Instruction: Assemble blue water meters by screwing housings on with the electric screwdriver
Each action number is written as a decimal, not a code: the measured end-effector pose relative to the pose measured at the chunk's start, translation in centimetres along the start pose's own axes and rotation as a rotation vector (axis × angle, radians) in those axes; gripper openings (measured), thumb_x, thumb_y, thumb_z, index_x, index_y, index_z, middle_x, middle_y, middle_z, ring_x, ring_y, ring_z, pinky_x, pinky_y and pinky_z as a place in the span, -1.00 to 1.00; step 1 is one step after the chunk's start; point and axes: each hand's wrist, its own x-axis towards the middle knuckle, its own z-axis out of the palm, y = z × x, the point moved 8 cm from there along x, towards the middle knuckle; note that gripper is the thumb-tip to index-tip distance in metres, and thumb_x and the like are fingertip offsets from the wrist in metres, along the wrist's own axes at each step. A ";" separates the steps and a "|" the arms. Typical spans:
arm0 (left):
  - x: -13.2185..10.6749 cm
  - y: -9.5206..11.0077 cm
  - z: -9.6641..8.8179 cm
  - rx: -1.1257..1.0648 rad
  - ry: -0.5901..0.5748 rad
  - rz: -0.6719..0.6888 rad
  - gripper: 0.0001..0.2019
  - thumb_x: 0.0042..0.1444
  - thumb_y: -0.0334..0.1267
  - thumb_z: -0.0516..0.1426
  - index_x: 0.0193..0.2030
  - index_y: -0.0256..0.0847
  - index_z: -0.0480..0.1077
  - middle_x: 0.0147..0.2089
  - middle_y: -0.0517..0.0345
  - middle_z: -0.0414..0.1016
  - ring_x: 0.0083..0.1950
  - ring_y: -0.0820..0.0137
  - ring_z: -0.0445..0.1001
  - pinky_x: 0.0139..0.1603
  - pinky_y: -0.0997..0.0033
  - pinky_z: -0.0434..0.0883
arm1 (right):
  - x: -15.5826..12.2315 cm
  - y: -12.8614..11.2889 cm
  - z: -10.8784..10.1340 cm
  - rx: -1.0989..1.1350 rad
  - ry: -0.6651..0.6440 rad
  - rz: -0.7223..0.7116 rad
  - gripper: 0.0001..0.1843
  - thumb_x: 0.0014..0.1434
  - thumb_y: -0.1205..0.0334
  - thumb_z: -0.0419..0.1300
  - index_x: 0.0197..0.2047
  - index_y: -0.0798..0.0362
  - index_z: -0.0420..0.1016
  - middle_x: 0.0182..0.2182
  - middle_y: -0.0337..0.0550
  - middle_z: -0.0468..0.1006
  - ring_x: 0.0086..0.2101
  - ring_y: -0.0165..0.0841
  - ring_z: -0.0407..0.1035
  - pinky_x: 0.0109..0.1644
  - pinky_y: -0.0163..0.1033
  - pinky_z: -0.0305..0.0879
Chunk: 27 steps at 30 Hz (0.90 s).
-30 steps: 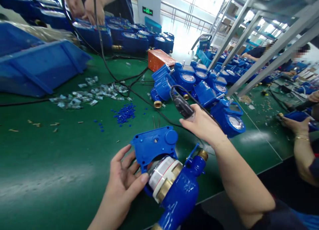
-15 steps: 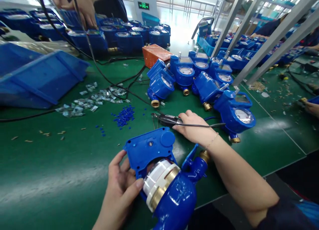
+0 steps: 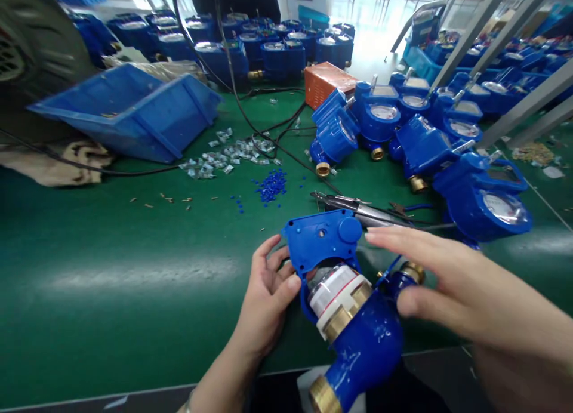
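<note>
A blue water meter [image 3: 373,341] lies tilted in front of me, with brass threaded ends and a clear-and-white register ring showing. My left hand [image 3: 268,290] grips the edge of its blue plastic housing [image 3: 320,240], fingers behind and thumb in front. Over the meter's right side hovers my right hand [image 3: 452,281], open, thumb apart from the fingers, near the brass end [image 3: 412,272]; whether the thumb touches the meter I cannot tell. Just beyond the housing, a corded black-and-silver hand tool [image 3: 367,211] rests on the bench. Blue-handled pliers [image 3: 409,208] lie behind it.
Several finished-looking blue meters [image 3: 380,111] stand at the right, by an orange metal box [image 3: 329,85]. Small blue caps [image 3: 272,186], clear packets [image 3: 224,157] and brass pins [image 3: 168,199] are scattered on the green bench [image 3: 134,305]. A blue bin [image 3: 147,123] stands at the left.
My right hand has let go of the corded tool and come back towards the meter, opening. The view has swung left. My left hand keeps its grip on the housing.
</note>
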 end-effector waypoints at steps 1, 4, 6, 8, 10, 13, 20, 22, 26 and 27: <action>0.0 -0.1 -0.1 -0.007 0.022 -0.021 -0.33 -0.02 -0.19 0.40 0.20 0.03 0.24 0.12 0.10 0.43 0.03 0.31 0.50 -0.01 0.40 0.49 | -0.5 -2.0 -0.1 -0.095 0.051 -0.060 -0.24 0.26 -0.33 0.00 0.33 0.00 0.25 0.25 -0.06 0.36 0.23 -0.19 0.29 0.27 -0.03 0.39; 0.2 -0.4 -0.4 0.002 0.065 -0.071 -0.49 0.12 -0.11 0.31 0.19 -0.04 0.30 0.15 0.08 0.42 0.02 0.33 0.50 -0.05 0.44 0.50 | -1.9 -7.1 2.0 -0.267 0.060 -0.327 -0.19 0.16 -0.37 0.14 0.27 0.02 0.32 0.17 0.08 0.44 0.21 -0.05 0.30 0.49 0.14 -0.11; 0.3 -0.3 -0.4 0.020 0.071 -0.083 -0.48 0.13 -0.10 0.30 0.21 -0.07 0.31 0.11 0.05 0.46 -0.01 0.31 0.52 -0.13 0.45 0.50 | -2.5 -7.8 3.3 -0.277 0.077 -0.361 -0.32 0.18 -0.27 0.20 0.24 -0.07 0.34 0.15 0.08 0.45 0.22 -0.03 0.28 0.49 0.21 -0.27; 0.4 -0.1 -0.1 0.042 0.046 -0.076 -0.45 0.09 -0.12 0.33 0.21 -0.11 0.35 0.05 0.03 0.52 -0.09 0.33 0.54 -0.17 0.46 0.49 | -3.0 -6.9 4.0 -0.240 0.133 -0.305 -0.43 0.23 -0.11 0.20 0.22 -0.05 0.32 0.18 0.15 0.37 0.26 0.02 0.20 0.44 0.30 -0.16; 0.3 0.4 0.2 0.048 0.012 -0.057 -0.46 0.06 -0.17 0.36 0.19 -0.15 0.40 -0.01 0.02 0.57 -0.14 0.35 0.55 -0.14 0.46 0.48 | -3.7 -5.8 4.5 -0.198 0.181 -0.303 -0.52 0.27 -0.02 0.12 0.18 0.00 0.31 0.22 0.19 0.27 0.28 0.05 0.15 0.38 0.37 -0.05; -0.1 1.2 0.2 0.084 0.015 -0.030 -0.47 0.05 -0.18 0.36 0.19 -0.17 0.45 -0.01 0.01 0.60 -0.13 0.34 0.54 -0.11 0.46 0.47 | -5.0 -5.3 5.1 -0.182 0.242 -0.415 -0.57 0.35 -0.10 -0.07 0.09 -0.01 0.34 0.20 0.13 0.26 0.27 0.04 0.16 0.35 0.45 -0.07; -0.8 2.8 1.5 0.306 -0.067 0.144 -0.83 0.09 -0.17 0.33 -0.18 -0.11 0.65 -0.28 0.14 0.51 -0.25 0.36 0.53 -0.20 0.45 0.48 | -5.4 -6.4 6.1 -0.289 0.239 -0.488 -0.76 0.24 0.13 0.13 -0.06 -0.06 0.52 -0.02 0.05 0.47 0.18 -0.08 0.30 0.41 0.24 -0.02; -0.7 2.4 2.1 0.298 -0.128 0.124 -0.81 0.08 -0.17 0.33 -0.16 -0.11 0.63 -0.23 0.12 0.51 -0.19 0.34 0.54 -0.16 0.43 0.49 | -5.5 -6.7 6.1 -0.293 0.212 -0.536 -0.74 0.25 0.07 0.18 -0.03 -0.11 0.55 -0.02 0.01 0.49 0.18 -0.13 0.32 0.43 0.12 -0.01; -0.2 1.3 3.1 0.332 -0.294 0.037 -0.61 0.11 -0.11 0.31 0.08 -0.11 0.49 0.07 0.02 0.48 0.10 0.21 0.48 0.15 0.24 0.43 | -6.3 -6.1 5.7 -0.272 0.118 -0.573 -0.56 0.24 -0.18 0.21 0.04 -0.08 0.54 0.04 -0.06 0.51 0.26 -0.20 0.23 0.49 -0.06 -0.13; -0.1 1.2 3.4 0.354 -0.340 0.030 -0.58 0.14 -0.09 0.29 0.12 -0.10 0.45 0.14 0.00 0.45 0.17 0.18 0.44 0.21 0.20 0.40 | -6.6 -5.9 5.6 -0.261 0.097 -0.571 -0.50 0.25 -0.21 0.19 0.05 -0.02 0.53 0.05 -0.05 0.50 0.27 -0.21 0.22 0.49 -0.08 -0.14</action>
